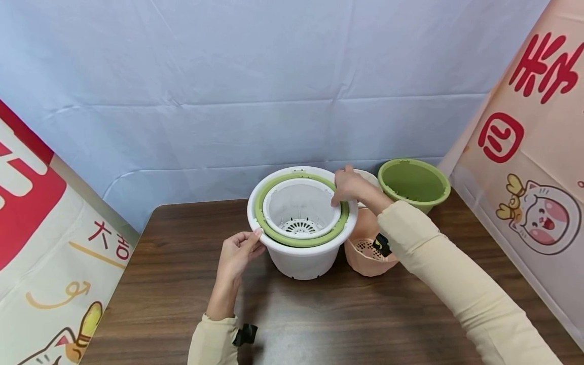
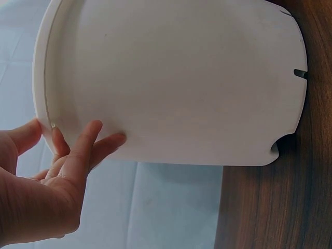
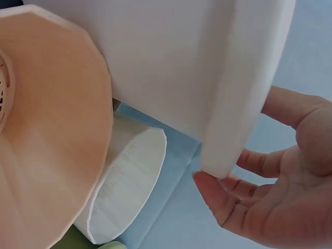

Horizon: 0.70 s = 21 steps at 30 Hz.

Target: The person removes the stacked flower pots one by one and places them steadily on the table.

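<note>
A large white flowerpot point(image 1: 301, 261) stands on the brown table. Nested inside it are a green pot point(image 1: 301, 242) and, innermost, a smaller white pot point(image 1: 292, 197) with a slotted bottom. At the near left, my left hand point(image 1: 237, 253) pinches the large pot's rim, thumb on top; in the left wrist view its other fingers lie along the white wall point(image 2: 181, 83). My right hand point(image 1: 351, 185) grips the far right of the rim, its thumb reaching inward near the smaller white pot. In the right wrist view, fingertips point(image 3: 207, 181) curl under the white rim.
Right of the nested pots, a peach faceted pot point(image 1: 365, 263) with a perforated bottom stands close by. Behind it is a cream-white pot point(image 1: 368, 177), partly hidden by my right arm. A green pot point(image 1: 412, 180) stands at the back right, near the pale cloth backdrop point(image 1: 255, 91).
</note>
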Tool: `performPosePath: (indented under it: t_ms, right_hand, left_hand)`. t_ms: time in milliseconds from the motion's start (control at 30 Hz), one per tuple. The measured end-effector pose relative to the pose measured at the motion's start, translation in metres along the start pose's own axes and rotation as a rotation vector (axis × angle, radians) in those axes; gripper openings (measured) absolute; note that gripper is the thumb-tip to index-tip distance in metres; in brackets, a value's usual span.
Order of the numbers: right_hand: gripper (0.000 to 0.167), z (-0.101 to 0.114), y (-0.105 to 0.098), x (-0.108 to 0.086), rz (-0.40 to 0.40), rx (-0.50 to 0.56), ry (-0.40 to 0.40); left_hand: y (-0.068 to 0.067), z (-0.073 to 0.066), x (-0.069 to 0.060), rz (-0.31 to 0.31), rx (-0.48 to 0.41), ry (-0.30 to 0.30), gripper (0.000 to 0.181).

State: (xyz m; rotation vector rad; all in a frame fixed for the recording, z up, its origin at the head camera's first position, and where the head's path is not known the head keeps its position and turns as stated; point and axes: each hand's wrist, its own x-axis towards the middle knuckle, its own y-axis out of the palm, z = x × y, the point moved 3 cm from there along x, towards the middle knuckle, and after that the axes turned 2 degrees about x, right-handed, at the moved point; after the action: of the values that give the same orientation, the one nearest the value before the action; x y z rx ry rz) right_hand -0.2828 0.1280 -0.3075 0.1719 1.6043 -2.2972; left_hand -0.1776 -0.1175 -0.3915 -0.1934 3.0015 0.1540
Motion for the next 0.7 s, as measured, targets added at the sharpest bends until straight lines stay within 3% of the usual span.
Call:
performPosePath:
  t_ms: [333, 700]
  right_hand:
    - [0.067, 0.0009, 0.0040, 0.0013, -0.038, -0.039, -0.012]
    - [0.070, 0.0002, 0.0067, 0.0017, -0.049, -0.036, -0.008]
  left_hand:
    - [-0.0003, 0.0006, 0.0001, 0.000, 0.001, -0.004, 0.023]
    - [0.0005, -0.0005, -0.0009, 0.005, 0.005, -0.004, 0.023]
